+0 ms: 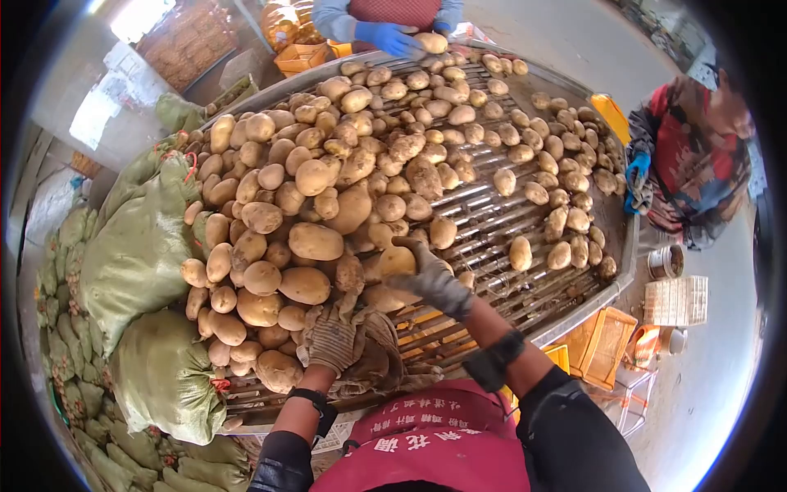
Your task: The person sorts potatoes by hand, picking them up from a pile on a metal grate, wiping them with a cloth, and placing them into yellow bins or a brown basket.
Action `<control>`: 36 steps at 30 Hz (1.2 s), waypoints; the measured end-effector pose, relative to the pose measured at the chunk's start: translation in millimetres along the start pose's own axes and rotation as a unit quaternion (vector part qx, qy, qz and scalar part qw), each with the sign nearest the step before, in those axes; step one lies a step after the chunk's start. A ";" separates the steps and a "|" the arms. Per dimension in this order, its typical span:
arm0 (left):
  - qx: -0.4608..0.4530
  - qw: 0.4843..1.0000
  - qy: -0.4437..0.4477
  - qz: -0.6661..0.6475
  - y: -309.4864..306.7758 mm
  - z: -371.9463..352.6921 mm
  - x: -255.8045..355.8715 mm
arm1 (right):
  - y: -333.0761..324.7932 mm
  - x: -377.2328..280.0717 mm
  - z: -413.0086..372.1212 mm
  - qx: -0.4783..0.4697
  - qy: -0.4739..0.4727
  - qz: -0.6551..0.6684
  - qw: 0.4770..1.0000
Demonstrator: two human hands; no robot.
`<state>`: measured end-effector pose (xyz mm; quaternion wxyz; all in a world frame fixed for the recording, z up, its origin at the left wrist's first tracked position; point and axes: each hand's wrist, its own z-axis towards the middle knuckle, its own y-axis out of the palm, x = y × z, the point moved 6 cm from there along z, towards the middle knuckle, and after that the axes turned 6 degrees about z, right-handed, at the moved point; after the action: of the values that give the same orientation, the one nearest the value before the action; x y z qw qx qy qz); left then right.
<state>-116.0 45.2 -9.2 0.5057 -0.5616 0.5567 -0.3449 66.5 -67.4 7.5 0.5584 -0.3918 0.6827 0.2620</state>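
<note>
My left hand [331, 338], in a dirty striped glove, is closed at a bunched brown cloth [381, 353], beside the near potatoes. Its fingertips are partly lost in the folds. My right hand [436, 283], in a dark soiled glove, has its thumb and fingers around a yellowish potato [397, 261] at the pile's right side. A big heap of potatoes [316, 242] covers the left and middle of the slatted metal table [492, 221]. Under my right hand lies another potato [384, 298], partly hidden.
Full green sacks [135, 246] lean against the table's left side. A person's blue-gloved hand [389, 38] handles potatoes at the far edge. Another person [697, 156] stands at the right. Orange crates [602, 348] and a white basket [676, 300] sit at the lower right.
</note>
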 end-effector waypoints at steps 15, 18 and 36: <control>0.141 0.990 0.004 0.027 -7.6 -7.5 3.8 | -117.2 132.1 -362.1 0.419 0.066 0.332 0.843; 0.115 0.993 -0.010 -0.005 -13.7 -6.5 7.2 | -130.2 181.7 -427.7 0.377 0.360 -0.200 0.830; 0.021 0.999 -0.027 0.002 -15.9 -0.7 2.4 | 62.7 -8.5 -11.2 -0.067 -0.163 -0.529 0.830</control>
<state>-112.0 40.6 5.7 0.5331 -0.5587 0.5365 -0.3403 9.0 -39.4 13.4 0.6872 -0.6810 0.2510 0.0322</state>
